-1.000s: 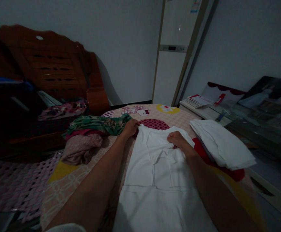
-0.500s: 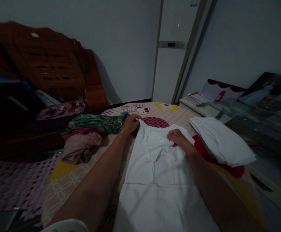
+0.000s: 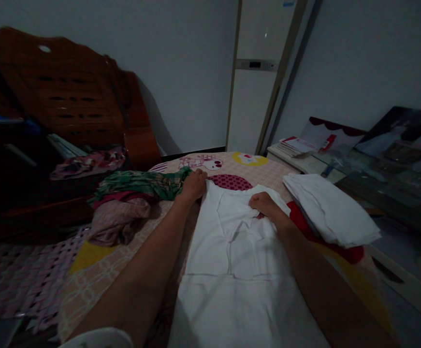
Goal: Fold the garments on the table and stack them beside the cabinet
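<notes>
A white dress (image 3: 210, 241) lies lengthwise in front of me, its neckline at the far end and a seam across its waist. My left hand (image 3: 195, 184) is at the far left shoulder of the dress, with its fingers closed on the cloth edge. On the right part of the chest, my right hand (image 3: 264, 203) pinches the fabric, which bunches into creases below it. The fingertips of both hands are partly hidden. The near end of the dress runs out of the picture.
A patterned cover (image 3: 141, 275) lies under the dress. To the left are a green plaid cloth (image 3: 141, 185) and a brownish-pink cloth (image 3: 119, 220); to the right, folded white clothes (image 3: 331, 208). Beyond stand a wooden chair (image 3: 72, 92), a tall white cabinet-like unit (image 3: 252, 106) and a glass-topped table (image 3: 370, 183).
My left hand has shifted slightly at the shoulder, its back now turned more upward. My right hand keeps its pinch. The view has moved a little.
</notes>
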{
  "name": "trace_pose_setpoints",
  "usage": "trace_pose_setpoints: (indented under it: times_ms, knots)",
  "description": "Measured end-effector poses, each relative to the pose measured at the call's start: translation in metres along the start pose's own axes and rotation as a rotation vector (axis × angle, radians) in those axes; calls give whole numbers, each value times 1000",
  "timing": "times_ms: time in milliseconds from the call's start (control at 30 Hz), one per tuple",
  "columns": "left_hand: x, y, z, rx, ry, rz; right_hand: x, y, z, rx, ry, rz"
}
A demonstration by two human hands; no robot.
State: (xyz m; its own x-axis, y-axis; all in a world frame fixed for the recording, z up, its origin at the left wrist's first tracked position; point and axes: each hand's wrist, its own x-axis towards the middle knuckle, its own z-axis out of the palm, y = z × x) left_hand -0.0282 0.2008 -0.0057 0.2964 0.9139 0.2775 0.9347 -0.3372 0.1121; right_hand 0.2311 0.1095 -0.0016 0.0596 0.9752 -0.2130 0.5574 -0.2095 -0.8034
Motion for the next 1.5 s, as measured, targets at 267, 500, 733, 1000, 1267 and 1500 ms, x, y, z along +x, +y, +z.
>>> trace_pose_setpoints:
  times_ms: [267, 500, 733, 1000, 1267, 1500]
  knots:
    - [-3, 0, -2, -115, -11, -351, 4, 7, -3, 11, -51, -38]
    - [-6, 18, 1, -57, -110, -350, -1, 4, -3, -33, -67, -62]
    - [-12, 34, 10, 3, -26, -287, -3, -2, 1, -115, -23, -54]
    - [-6, 24, 6, -67, -86, -358, -4, -1, 0, -88, 9, -53]
    - [-9, 17, 8, -111, -39, -344, -9, -9, 1, -126, 11, -53]
    - [-10, 14, 17, -78, 17, -322, -3, -2, -2, -168, 40, -94]
